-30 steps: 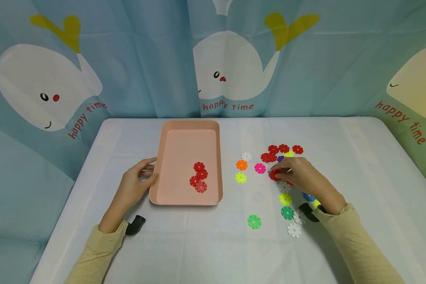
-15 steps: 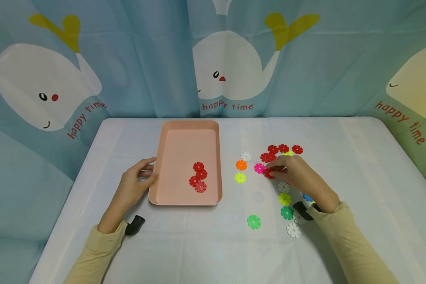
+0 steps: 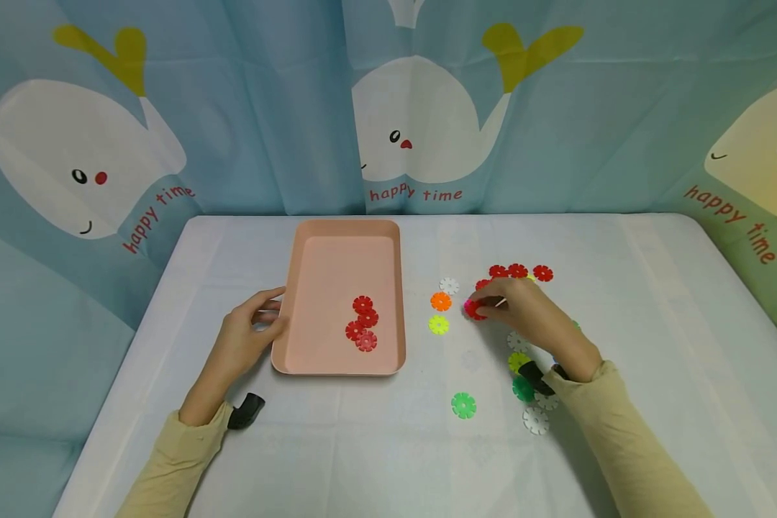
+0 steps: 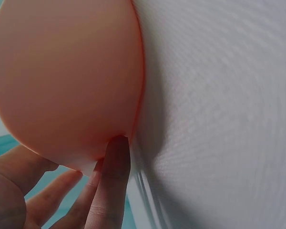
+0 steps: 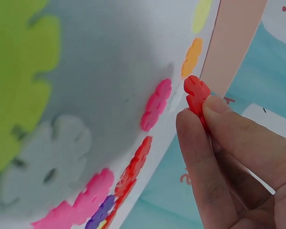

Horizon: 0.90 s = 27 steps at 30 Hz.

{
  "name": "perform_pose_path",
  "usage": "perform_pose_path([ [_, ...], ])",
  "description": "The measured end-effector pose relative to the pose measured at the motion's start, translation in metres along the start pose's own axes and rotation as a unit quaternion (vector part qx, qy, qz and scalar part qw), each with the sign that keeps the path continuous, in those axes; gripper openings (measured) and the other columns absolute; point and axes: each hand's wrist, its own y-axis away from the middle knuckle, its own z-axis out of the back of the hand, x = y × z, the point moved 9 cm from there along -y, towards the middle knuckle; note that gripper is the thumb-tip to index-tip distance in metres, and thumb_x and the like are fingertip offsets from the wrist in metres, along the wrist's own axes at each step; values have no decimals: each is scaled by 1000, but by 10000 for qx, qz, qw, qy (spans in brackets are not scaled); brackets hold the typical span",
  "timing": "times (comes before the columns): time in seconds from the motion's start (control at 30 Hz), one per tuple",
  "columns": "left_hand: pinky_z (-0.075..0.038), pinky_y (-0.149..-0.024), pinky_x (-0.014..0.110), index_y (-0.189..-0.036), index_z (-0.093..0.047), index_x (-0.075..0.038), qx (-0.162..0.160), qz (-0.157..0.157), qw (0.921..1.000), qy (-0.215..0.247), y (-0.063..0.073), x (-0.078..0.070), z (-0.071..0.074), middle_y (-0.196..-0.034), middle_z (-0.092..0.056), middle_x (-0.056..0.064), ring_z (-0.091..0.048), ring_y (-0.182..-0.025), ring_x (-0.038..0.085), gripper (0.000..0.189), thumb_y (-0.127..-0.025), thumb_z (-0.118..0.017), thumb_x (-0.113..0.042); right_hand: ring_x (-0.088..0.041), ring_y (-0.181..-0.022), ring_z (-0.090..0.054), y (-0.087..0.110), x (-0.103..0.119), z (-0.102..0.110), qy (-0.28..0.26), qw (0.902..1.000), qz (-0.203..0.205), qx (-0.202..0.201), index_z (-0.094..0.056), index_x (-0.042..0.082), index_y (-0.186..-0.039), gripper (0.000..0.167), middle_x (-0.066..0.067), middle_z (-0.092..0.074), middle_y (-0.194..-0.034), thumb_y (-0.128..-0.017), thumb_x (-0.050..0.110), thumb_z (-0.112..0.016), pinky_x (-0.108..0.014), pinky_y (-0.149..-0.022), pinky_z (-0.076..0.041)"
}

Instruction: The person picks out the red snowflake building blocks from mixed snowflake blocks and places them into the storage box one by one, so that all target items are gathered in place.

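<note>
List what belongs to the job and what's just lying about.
Likely the job:
pink tray, touched by left hand
red disc, pinched by right hand
red discs in tray
loose red discs

Seemingly just lying about:
orange disc
white discs
yellow discs
green discs
magenta disc

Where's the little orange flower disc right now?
In the head view, the orange disc lies on the white table, right of the pink tray, between a white disc and a yellow disc.

The tray rim bounds free space above the orange disc.
</note>
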Motion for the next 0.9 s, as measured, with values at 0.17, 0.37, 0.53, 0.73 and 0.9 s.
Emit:
perform_pose_path([
  [0.17, -51, -91, 47, -142, -53, -4, 9, 33, 10000, 8, -1, 1, 0, -124, -64, 23, -67, -107, 35, 47, -96, -64, -7, -21, -86, -70, -4, 7, -1, -55, 9999, 123, -70, -77, 2, -100, 20, -6, -74, -91, -80, -1, -80, -38, -79, -58],
  [0.37, -51, -90, 46, -142, -53, -4, -6, 41, 10000, 0, -1, 1, 0, -123, -65, 23, -67, -107, 35, 48, -95, -65, -6, -23, -87, -70, -10, 12, -3, -54, 9998, 148, -116, -77, 1, -102, 22, -7, -74, -93, -81, 0, -80, -41, -80, -58],
  [0.53, -52, -87, 39, -141, -54, -4, -66, -11, 10000, -71, -1, 1, 0, -122, -65, 22, -68, -105, 34, 47, -95, -65, -6, -24, -87, -70, -14, 16, -5, 63, 9997, 196, -127, -76, 0, -102, 22, -10, -74, -95, -80, 0, -80, -38, -78, -58],
  [0.73, -51, -92, 48, -142, -52, -4, 23, 16, 10000, 95, 0, 0, 0, -124, -64, 24, -67, -108, 36, 48, -96, -64, -6, -25, -88, -71, -17, 19, -10, 98, 9998, 189, -62, -76, -1, -105, 25, -11, -75, -97, -80, 0, -80, -37, -78, -58],
  [0.9, -50, -93, 48, -142, -52, -4, 31, 57, 9999, 110, -1, 1, 0, -124, -64, 24, -66, -109, 36, 48, -96, -64, -6, -25, -89, -71, -19, 24, -12, 149, 9994, 291, -72, -76, -1, -105, 26, -11, -75, -97, -80, 0, -80, -38, -79, -58],
])
